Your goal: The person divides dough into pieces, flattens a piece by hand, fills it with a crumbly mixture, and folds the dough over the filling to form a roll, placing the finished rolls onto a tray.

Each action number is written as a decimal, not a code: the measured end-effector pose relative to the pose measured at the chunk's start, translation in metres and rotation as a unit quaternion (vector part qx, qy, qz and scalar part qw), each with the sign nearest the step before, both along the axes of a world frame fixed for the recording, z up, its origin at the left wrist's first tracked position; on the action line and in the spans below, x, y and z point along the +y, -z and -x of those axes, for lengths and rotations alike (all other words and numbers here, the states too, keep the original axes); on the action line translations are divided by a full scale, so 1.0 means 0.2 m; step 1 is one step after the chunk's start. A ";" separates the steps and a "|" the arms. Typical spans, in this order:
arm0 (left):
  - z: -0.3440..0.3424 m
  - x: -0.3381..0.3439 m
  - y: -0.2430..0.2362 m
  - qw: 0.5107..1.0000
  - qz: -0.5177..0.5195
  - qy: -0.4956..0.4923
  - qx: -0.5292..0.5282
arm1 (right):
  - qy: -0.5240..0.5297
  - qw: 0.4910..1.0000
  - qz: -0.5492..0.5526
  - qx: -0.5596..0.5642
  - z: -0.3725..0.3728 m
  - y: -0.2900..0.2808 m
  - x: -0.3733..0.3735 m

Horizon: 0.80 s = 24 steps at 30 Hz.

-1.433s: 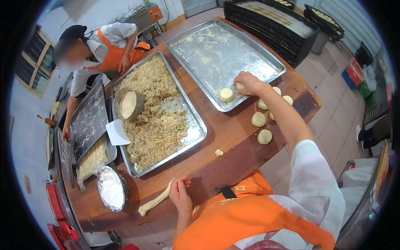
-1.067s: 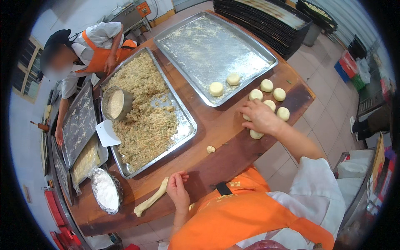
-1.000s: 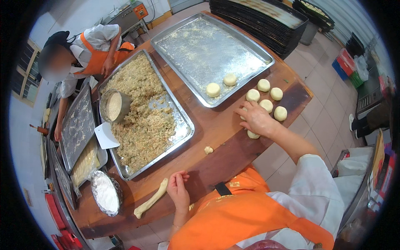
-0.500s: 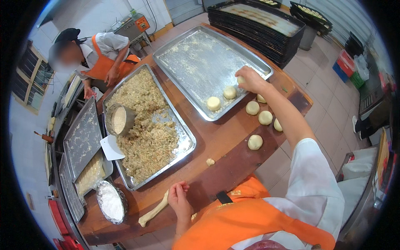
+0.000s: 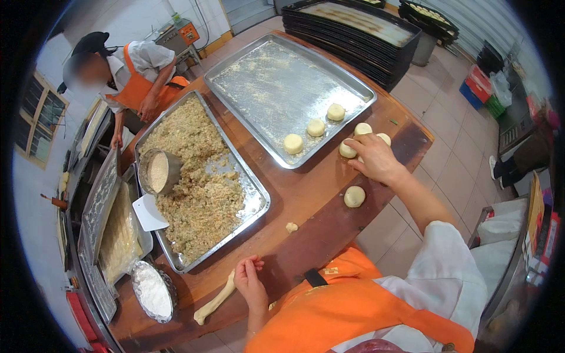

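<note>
My right hand (image 5: 376, 157) reaches over a cluster of pale round dough balls (image 5: 347, 148) on the wooden table, its fingers curled around one that they mostly hide. Nearer to me lies a separate dough ball (image 5: 354, 197). My left hand (image 5: 251, 283) rests at the table's near edge with curled fingers; whether anything is in them is hidden. Beside it, a rope of dough (image 5: 213, 300) lies on the wood, its upper end against the hand. Three flattened dough balls, one of them a dough round (image 5: 293, 143), sit along the near edge of a floured metal tray (image 5: 282, 112).
A second tray (image 5: 263, 203) holds crumbly filling (image 5: 200, 217), a metal cup (image 5: 159, 170) and a white scraper (image 5: 149, 213). A bowl of flour (image 5: 153, 291) stands near left. A small dough scrap (image 5: 292, 227) lies mid-table. Another person (image 5: 141, 76) works across the table. Black baking trays (image 5: 353, 47) are stacked beyond.
My right hand has let go of a dough ball in the metal tray and come back to the cluster on the table. The left hand stays put. The other person has shifted a tray at left.
</note>
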<state>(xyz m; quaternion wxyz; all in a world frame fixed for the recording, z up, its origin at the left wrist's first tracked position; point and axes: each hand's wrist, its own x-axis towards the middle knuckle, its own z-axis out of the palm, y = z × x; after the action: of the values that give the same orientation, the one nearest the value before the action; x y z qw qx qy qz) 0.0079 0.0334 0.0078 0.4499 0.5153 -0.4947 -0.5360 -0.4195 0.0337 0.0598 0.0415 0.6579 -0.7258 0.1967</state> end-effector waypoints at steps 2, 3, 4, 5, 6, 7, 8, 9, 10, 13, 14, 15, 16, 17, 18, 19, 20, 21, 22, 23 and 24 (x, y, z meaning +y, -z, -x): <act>0.02 -0.01 0.00 1.000 -0.002 0.017 0.003 | 0.010 0.999 0.034 0.012 0.02 0.13 -0.03; 0.03 -0.02 -0.02 1.000 -0.002 0.017 0.011 | 0.013 0.998 0.054 0.016 0.02 0.14 -0.06; 0.04 -0.02 -0.03 1.000 -0.002 0.017 0.019 | 0.005 0.999 0.024 0.041 0.01 0.15 -0.08; 0.04 -0.02 -0.03 1.000 0.000 0.007 0.021 | 0.007 0.999 0.007 0.050 0.01 0.17 -0.09; 0.03 -0.02 -0.02 1.000 0.001 0.000 0.025 | 0.011 0.998 -0.011 0.060 0.01 0.18 -0.10; 0.03 -0.02 -0.02 1.000 0.003 -0.008 0.029 | 0.015 0.997 -0.028 0.071 0.02 0.19 -0.11; 0.02 -0.02 -0.02 1.000 0.000 -0.010 0.025 | 0.014 0.997 -0.034 0.061 0.02 0.19 -0.11; 0.01 -0.02 -0.01 1.000 -0.006 -0.011 0.021 | -0.009 0.999 -0.041 0.032 0.03 0.16 -0.11; 0.00 -0.01 -0.01 1.000 -0.013 -0.013 0.018 | -0.033 0.998 -0.048 0.003 0.05 0.12 -0.11; 0.00 -0.01 0.00 1.000 -0.020 -0.015 -0.004 | -0.071 0.995 0.034 -0.060 0.13 0.05 -0.17; 0.01 -0.01 -0.01 1.000 -0.016 -0.012 -0.010 | -0.079 0.991 0.078 -0.078 0.17 0.03 -0.22; 0.01 -0.01 -0.01 1.000 -0.013 -0.012 -0.016 | -0.047 0.992 0.098 -0.068 0.22 -0.01 -0.28; 0.01 -0.01 -0.02 1.000 -0.010 -0.013 -0.024 | -0.016 0.991 0.120 -0.059 0.27 -0.05 -0.35; 0.02 -0.01 -0.01 1.000 -0.012 -0.015 -0.010 | 0.013 0.994 0.099 -0.054 0.39 -0.03 -0.42; 0.01 -0.02 -0.01 1.000 -0.012 -0.021 0.003 | 0.049 0.996 0.047 -0.064 0.45 -0.05 -0.49; 0.02 -0.03 -0.01 0.999 -0.009 -0.027 0.016 | 0.069 0.995 0.019 -0.072 0.53 -0.02 -0.55; 0.02 -0.04 -0.03 0.999 -0.011 -0.035 0.021 | 0.092 0.993 -0.007 -0.077 0.62 0.03 -0.61; 0.03 -0.04 -0.04 0.999 -0.014 -0.043 0.026 | 0.114 0.989 -0.035 -0.083 0.67 0.08 -0.65; 0.03 -0.04 -0.06 0.998 -0.018 -0.053 0.030 | 0.125 0.986 -0.078 -0.078 0.69 0.11 -0.68; 0.03 -0.04 -0.06 0.998 -0.015 -0.054 0.023 | 0.137 0.980 -0.121 -0.072 0.71 0.14 -0.70; 0.01 -0.03 -0.05 0.998 -0.014 -0.058 0.015 | 0.146 0.973 -0.167 -0.068 0.70 0.15 -0.71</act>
<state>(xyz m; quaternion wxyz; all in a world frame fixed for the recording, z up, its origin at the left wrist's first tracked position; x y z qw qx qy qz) 0.0061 0.0267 0.0188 0.4803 0.5417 -0.4492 -0.5236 -0.5605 -0.1092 0.0290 -0.0899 0.5277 -0.8376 0.1090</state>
